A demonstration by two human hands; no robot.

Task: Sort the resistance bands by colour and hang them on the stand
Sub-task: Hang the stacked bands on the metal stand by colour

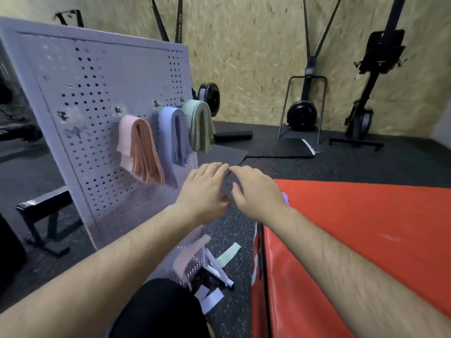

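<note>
A white pegboard stand (pixel 102 98) stands upright on the left. Three bundles hang from its hooks: pink and orange bands (pixel 140 150), lavender-blue bands (pixel 174 135) and green bands (pixel 200 125). My left hand (pixel 205 189) and my right hand (pixel 253 191) hover side by side in front of the board's right edge, below the hung bands. Their fingers are loosely curved, the fingertips almost meet, and I see nothing held in them. A scrap of purple band (pixel 285 198) peeks out behind my right wrist, on the red mat.
A thick red mat (pixel 366 240) fills the lower right. On the speckled floor by the stand's foot (pixel 217 269) lie a green band (pixel 228 256), a pink band (pixel 192 252) and pale lavender bands (pixel 210 298). A black bench (pixel 46 211) stands left; gym machines line the back wall.
</note>
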